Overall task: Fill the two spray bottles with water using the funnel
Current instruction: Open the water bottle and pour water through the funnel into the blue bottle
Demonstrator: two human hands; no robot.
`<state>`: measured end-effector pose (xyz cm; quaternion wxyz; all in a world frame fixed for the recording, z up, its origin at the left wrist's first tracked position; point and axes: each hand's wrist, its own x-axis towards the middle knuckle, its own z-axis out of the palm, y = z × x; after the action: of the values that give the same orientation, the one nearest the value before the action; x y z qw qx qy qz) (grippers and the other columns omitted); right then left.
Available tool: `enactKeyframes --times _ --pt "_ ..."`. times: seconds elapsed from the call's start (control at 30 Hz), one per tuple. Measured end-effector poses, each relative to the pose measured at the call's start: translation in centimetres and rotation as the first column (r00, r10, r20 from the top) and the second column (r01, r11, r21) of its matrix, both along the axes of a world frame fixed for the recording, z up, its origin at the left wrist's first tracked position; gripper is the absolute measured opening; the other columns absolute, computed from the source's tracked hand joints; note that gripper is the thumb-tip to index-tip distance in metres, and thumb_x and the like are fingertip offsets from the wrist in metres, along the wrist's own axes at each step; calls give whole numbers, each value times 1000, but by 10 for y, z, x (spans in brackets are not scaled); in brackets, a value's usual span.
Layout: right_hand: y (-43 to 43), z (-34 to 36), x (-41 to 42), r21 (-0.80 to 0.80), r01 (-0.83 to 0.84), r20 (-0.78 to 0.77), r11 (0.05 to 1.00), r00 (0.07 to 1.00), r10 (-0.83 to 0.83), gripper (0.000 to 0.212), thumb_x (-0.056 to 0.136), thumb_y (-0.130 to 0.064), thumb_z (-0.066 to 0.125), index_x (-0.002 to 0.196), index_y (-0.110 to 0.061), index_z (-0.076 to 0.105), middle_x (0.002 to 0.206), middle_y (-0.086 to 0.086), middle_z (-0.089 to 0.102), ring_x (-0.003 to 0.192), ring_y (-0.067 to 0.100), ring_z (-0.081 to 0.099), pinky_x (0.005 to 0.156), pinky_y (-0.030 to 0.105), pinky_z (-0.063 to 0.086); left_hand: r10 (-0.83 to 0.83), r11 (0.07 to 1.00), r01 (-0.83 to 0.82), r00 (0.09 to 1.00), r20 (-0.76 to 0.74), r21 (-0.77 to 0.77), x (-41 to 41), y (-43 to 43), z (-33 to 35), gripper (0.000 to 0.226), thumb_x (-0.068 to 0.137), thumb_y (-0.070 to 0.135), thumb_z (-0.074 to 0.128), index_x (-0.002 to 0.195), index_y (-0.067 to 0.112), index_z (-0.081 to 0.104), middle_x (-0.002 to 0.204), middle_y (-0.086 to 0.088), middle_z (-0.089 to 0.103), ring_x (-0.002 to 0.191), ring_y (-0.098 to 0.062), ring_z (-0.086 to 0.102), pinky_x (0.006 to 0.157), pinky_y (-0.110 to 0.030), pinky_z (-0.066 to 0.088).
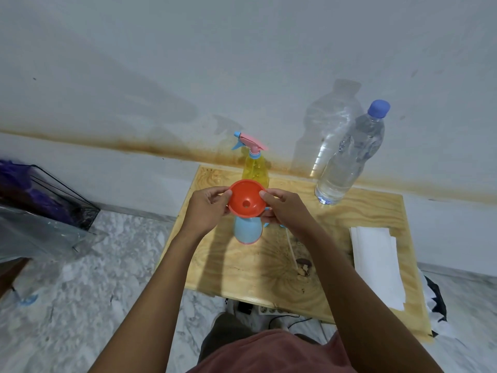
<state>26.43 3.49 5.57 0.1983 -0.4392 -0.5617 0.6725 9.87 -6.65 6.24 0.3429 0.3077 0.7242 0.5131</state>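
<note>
An orange funnel sits over the mouth of a light blue spray bottle standing on the wooden table. My left hand pinches the funnel's left rim, and my right hand pinches its right rim. Behind them stands a yellow spray bottle with its pink and blue trigger head screwed on. A large clear water bottle with a blue cap stands at the table's back right. A thin white tube, likely the blue bottle's removed sprayer stem, lies on the table right of my right wrist.
Folded white paper towels lie along the table's right edge. A dark wire rack with plastic and purple items stands on the marble floor at left. A power strip and cables lie under the table's near edge. The wall is close behind.
</note>
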Motion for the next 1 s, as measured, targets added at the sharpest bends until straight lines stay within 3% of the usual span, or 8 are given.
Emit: enactKeyframes --times 0.1,0.23,0.4,0.63,0.7,0.8,0.9,1.0 --pt "2 -7 -5 -11 10 16 1000 1000 -10 32 95 -30 63 120 -11 66 77 5 73 64 14 72 67 31 62 16 1000 -17 999 -33 -23 -2 3 -6 14 95 15 65 107 12 72 72 -10 73 65 -10 72 65 -24 61" --pt "3 -13 -9 -12 20 55 1000 998 -19 31 96 -29 63 122 -12 63 81 7 73 65 16 73 63 28 61 13 997 -16 999 -45 -72 -3 7 -16 15 95 17 64 109 15 70 81 -32 69 63 -17 73 73 -37 63" --pt "2 -22 -11 68 19 100 998 995 -25 31 96 -32 61 120 -13 59 83 9 73 65 18 73 60 31 57 36 997 -42 995 -93 -68 0 7 -25 19 96 19 63 114 17 69 73 -8 68 62 -20 73 81 -49 60" --pt "3 -27 -9 284 2 166 959 985 -51 28 97 -33 59 118 -14 63 82 0 70 68 11 70 63 26 54 53 997 -58 992 -112 -43 6 4 -26 13 95 23 64 103 30 71 81 -4 68 80 -24 72 82 -49 60" --pt "2 -27 -7 296 -9 172 955 984 -44 27 98 -33 57 116 -14 65 82 -2 70 70 11 69 67 28 54 54 997 -60 992 -117 -50 8 5 -26 15 94 26 64 108 28 71 84 -1 69 86 -21 71 83 -42 59" --pt "3 -24 1 345 13 164 939 984 -74 27 97 -35 56 113 -17 67 91 -3 72 82 11 70 78 31 56 49 994 -65 981 -189 -84 11 5 -22 29 95 30 63 123 22 67 98 1 67 91 -16 66 73 -17 49" --pt "5 -16 21 422 72 147 904 978 -147 21 98 -33 57 112 -21 66 93 -9 68 78 -1 67 73 18 54 50 996 -70 961 -273 -61 13 6 -14 37 94 35 64 129 23 63 111 1 66 97 -16 64 70 -11 41" --pt "15 -11 56 578 188 126 794 941 -315 26 96 -31 59 118 -19 66 96 -12 65 84 -5 61 76 20 54 71 997 -57 929 -363 49 23 20 7 34 92 36 66 124 26 64 112 9 65 102 -11 60 74 -10 39"
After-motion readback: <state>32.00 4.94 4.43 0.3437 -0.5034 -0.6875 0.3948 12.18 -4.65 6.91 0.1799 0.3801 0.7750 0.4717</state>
